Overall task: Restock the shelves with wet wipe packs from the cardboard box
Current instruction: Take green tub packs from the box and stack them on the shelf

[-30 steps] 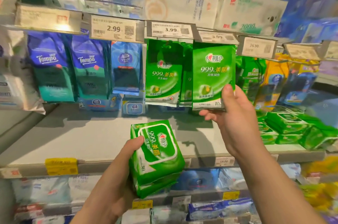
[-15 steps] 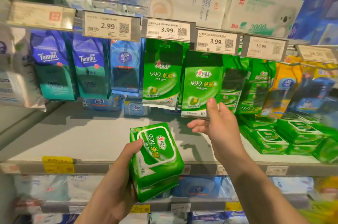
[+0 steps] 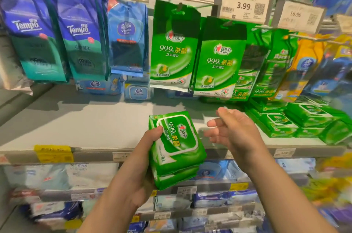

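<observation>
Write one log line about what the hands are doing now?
left hand: grips green wipe packs | right hand: open, empty, beside packs | shelf: bare in front | step: packs not yet placed

green-and-white wipe packs point(image 3: 176, 149), grey shelf point(image 3: 91, 124), yellow tag point(image 3: 54, 153)

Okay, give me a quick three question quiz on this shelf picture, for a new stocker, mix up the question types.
1. True or false: the left hand grips a stack of green plastic wet wipe packs.
2. Multiple choice: the right hand is (A) pinching a hanging pack, (B) open and holding nothing, (C) pressing a price tag.
3. Fill in: the stacks of flat green lidded wipe packs lie on the grey shelf board at its ____ end.

Key: 1 true; 2 B; 3 right.
</observation>
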Demonstrator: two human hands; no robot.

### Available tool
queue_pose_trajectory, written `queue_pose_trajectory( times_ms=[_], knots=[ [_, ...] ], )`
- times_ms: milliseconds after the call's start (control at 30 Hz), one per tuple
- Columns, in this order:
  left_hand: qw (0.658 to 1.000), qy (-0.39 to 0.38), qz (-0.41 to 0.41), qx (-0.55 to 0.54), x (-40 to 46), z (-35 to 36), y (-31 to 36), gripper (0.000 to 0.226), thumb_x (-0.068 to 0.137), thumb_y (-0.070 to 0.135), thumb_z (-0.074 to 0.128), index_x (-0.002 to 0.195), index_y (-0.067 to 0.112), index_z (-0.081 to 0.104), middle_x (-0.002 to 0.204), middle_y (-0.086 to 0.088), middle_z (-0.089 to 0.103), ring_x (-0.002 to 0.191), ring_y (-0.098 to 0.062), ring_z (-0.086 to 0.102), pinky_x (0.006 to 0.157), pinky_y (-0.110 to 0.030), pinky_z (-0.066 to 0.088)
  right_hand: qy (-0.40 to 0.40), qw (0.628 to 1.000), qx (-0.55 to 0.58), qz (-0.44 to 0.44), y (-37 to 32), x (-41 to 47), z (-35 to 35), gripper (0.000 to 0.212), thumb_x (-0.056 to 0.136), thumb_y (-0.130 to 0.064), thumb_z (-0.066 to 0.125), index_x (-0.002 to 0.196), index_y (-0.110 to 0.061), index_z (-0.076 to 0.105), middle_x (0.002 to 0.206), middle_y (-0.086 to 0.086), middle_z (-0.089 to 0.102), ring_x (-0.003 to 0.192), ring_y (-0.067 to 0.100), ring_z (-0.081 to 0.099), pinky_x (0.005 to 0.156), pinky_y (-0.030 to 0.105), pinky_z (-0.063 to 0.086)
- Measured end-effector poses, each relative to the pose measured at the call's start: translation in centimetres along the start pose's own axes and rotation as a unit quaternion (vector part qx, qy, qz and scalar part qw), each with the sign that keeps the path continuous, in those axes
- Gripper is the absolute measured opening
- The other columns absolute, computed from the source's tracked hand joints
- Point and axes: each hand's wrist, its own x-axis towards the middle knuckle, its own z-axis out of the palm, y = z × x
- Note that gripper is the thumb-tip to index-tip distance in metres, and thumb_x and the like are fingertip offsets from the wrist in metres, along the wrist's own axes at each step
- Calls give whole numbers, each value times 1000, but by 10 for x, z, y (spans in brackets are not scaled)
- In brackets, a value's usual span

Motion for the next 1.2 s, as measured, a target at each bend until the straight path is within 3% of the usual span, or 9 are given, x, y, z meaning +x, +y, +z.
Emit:
queue_pose_trajectory(
  times_ms=[167, 533, 733, 800, 867, 933, 967, 1033, 1200],
  knots=[
    [999, -35, -26, -1, 22, 14, -18, 48, 80, 49, 61, 116, 18, 71, 107, -13, 75, 94, -33, 74, 86, -44, 54, -13, 997, -71, 19, 17, -29, -24, 12, 102, -16, 57, 98, -6, 61, 72, 5, 70, 56, 20, 63, 53, 33, 52],
    [987, -101, -118, 49, 48, 112, -96, 45, 83, 50, 63, 110, 16, 74, 107, -17, 74, 97, -35, 72, 90, -48, 54, 94, 969, -227, -18, 34, -81, -133, 17, 97, -46, 61, 104, -34, 71, 94, -11, 75, 87, 14, 71, 83, 49, 58],
    [982, -128, -133, 45, 56, 197, -146, 42, 80, 48, 67, 108, 16, 73, 100, -14, 76, 86, -31, 75, 69, -45, 62, 100, 972, -212, -11, 26, -100, -205, 9, 96, -30, 68, 101, -36, 64, 96, -18, 74, 86, -2, 71, 68, 19, 59],
    [980, -137, -128, 64, 68, 225, -162, 47, 80, 45, 66, 113, 12, 71, 89, -14, 77, 76, -25, 76, 63, -36, 61, 77, 978, -194, 7, 15, -102, -224, 18, 98, -26, 66, 116, -27, 65, 113, -2, 74, 102, 0, 69, 79, 16, 56],
    [986, -132, -69, 81, 76, 241, -178, 47, 93, 34, 58, 127, 2, 62, 63, -10, 73, 55, -14, 72, 48, -22, 55, 13, 963, -267, 8, 6, -101, -244, 46, 106, -18, 53, 143, 9, 47, 148, 37, 42, 141, 24, 46, 115, 21, 29],
    [983, -133, -92, 89, 79, 258, -190, 47, 90, 39, 63, 124, 7, 66, 77, -12, 77, 69, -18, 75, 65, -29, 60, 20, 962, -273, 1, 15, -88, -265, 56, 92, -46, 70, 138, -15, 57, 136, 23, 59, 129, 30, 56, 113, 39, 42],
    [981, -119, -125, 86, 78, 268, -194, 49, 81, 44, 69, 118, 12, 70, 93, -13, 77, 82, -25, 76, 77, -38, 60, 61, 950, -307, -6, 15, -83, -270, 56, 76, -67, 74, 121, -36, 62, 119, 4, 68, 113, 22, 65, 98, 45, 55],
    [982, -103, -135, 80, 80, 274, -203, 54, 73, 49, 71, 115, 16, 71, 106, -13, 75, 93, -30, 74, 82, -47, 60, 97, 922, -375, 11, 19, -74, -287, 67, 58, -84, 69, 108, -40, 58, 103, -11, 67, 101, 14, 65, 85, 45, 58],
    [988, -81, -97, 93, 97, 282, -199, 56, 67, 49, 69, 114, 17, 71, 105, -13, 75, 92, -31, 74, 70, -45, 62, 57, 896, -441, 19, 3, -40, -292, 85, 46, -87, 64, 113, -37, 54, 109, -10, 63, 109, 21, 60, 93, 47, 53]
  ],
)
